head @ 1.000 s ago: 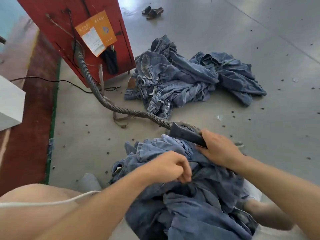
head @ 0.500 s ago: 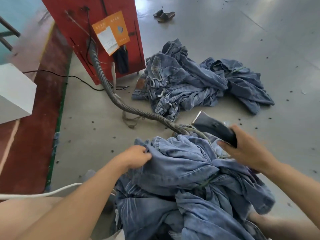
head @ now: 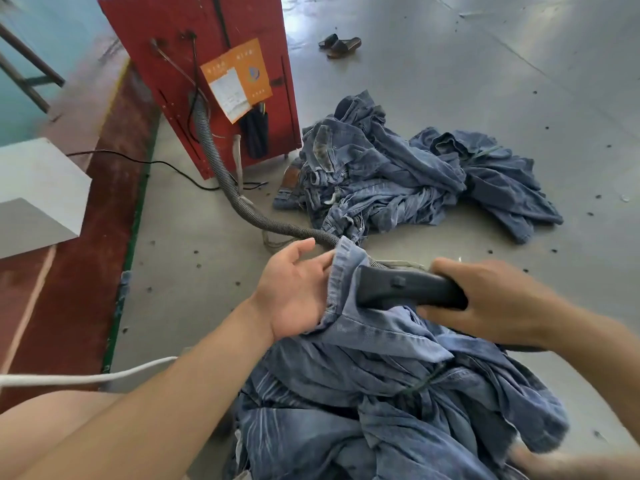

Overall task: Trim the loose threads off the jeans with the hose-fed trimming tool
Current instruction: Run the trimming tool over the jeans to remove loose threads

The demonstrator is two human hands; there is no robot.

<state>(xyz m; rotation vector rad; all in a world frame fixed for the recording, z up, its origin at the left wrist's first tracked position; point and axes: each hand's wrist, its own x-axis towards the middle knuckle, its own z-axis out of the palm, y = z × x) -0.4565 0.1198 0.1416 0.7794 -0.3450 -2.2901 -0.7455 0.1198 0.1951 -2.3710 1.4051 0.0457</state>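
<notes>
the right hand (head: 495, 299) is wrapped around the black handle of the trimmer (head: 408, 292), fingers curled over the top and thumb underneath, with the tool's head laid flat against a folded hem (head: 341, 282) of the jeans (head: 381, 393). the left hand (head: 294, 292) is palm up with the thumb free; its fingers seem to pass behind the hem and prop it up, though i cannot tell how firmly they hold the cloth. the rest of the jeans lie bunched in the person's lap, below both hands.

to do this step well, i would keep the hem pulled flat and taut over the left fingers so the stray threads stand clear, and slide the head along the stitched edge slowly, flat to the cloth. the risk is that slack denim gets drawn in, or that the head runs over the fingers behind the fold.

the ribbed hose (head: 242, 202) runs from the tool across the grey floor (head: 450, 81) to a red cabinet (head: 207, 64); it looks slack enough not to tug. a pile of jeans (head: 398, 181) lies just beside the hose, well clear of the work. a white cord (head: 86, 377) crosses at the left, near the left forearm, and could snag. a pair of sandals (head: 341, 45) sits far off.
</notes>
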